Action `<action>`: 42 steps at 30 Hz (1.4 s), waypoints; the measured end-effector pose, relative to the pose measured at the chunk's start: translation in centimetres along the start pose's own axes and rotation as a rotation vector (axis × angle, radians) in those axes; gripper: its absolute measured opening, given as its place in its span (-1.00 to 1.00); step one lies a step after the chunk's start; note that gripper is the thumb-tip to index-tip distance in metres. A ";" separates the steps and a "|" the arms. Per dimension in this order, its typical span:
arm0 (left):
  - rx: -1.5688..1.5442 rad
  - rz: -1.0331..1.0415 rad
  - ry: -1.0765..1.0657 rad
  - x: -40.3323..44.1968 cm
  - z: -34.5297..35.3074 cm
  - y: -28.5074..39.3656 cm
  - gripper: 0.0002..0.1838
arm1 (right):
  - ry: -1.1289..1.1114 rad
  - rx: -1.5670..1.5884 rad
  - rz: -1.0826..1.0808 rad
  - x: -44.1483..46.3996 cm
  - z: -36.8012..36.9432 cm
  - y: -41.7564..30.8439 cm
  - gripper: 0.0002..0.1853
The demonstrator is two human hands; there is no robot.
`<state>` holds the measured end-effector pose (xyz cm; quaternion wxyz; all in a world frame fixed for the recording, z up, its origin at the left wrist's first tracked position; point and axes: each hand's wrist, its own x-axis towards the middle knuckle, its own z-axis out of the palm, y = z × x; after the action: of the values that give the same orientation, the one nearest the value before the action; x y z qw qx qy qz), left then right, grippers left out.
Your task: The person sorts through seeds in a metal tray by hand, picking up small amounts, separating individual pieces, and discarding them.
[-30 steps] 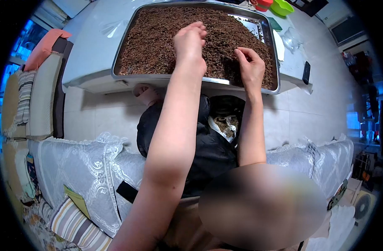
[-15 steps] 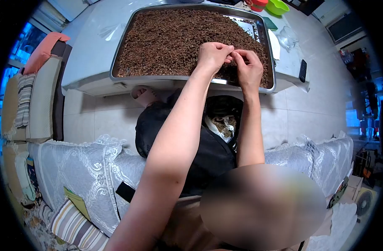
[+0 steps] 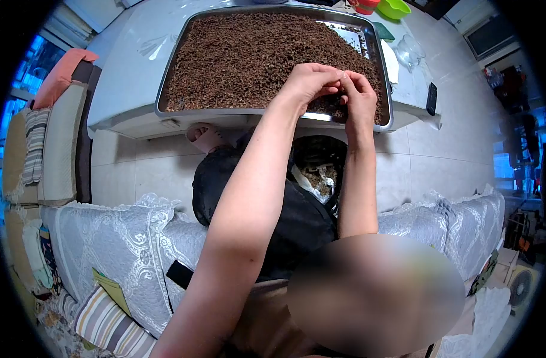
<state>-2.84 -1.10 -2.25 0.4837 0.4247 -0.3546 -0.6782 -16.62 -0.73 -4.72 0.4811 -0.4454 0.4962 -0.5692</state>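
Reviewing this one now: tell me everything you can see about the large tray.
The tray looks like shiny silver metal: shallow, rectangular, with rounded corners and a raised rim. It lies flat on the pale table, at the table's near edge. Small brown granules cover most of its bottom; toward the far right corner, a bare patch shows with a few scattered bits. The person's left arm and right arm hide parts of the near rim.
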 end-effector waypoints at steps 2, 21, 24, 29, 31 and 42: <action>0.042 0.001 0.061 -0.1 0.1 0.0 -0.79 | -0.018 -0.009 0.022 -0.2 0.1 -0.4 -0.83; -0.213 -0.042 0.046 0.1 -0.5 0.4 -0.79 | -0.237 0.384 0.144 -0.7 -1.1 -2.0 -0.84; -0.185 -0.014 0.079 -0.3 -0.7 0.9 -0.79 | -0.406 0.084 0.079 -1.5 -2.6 -3.8 -0.82; -0.169 -0.012 0.089 -0.4 -0.7 1.0 -0.79 | -0.822 -0.504 0.167 -3.1 -6.9 -6.3 -0.79; -0.160 -0.018 0.075 -0.5 -0.6 1.3 -0.79 | -0.829 -0.713 0.284 -4.0 -6.9 -7.6 -0.79; 0.020 -0.042 -0.097 -0.9 -1.1 1.3 -0.74 | -0.198 -0.258 -0.098 -2.1 -2.3 -5.1 -0.73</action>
<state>-1.24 -0.72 -1.27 0.4475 0.4033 -0.3754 -0.7044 -19.14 1.85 0.01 0.4381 -0.5810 0.4928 -0.4771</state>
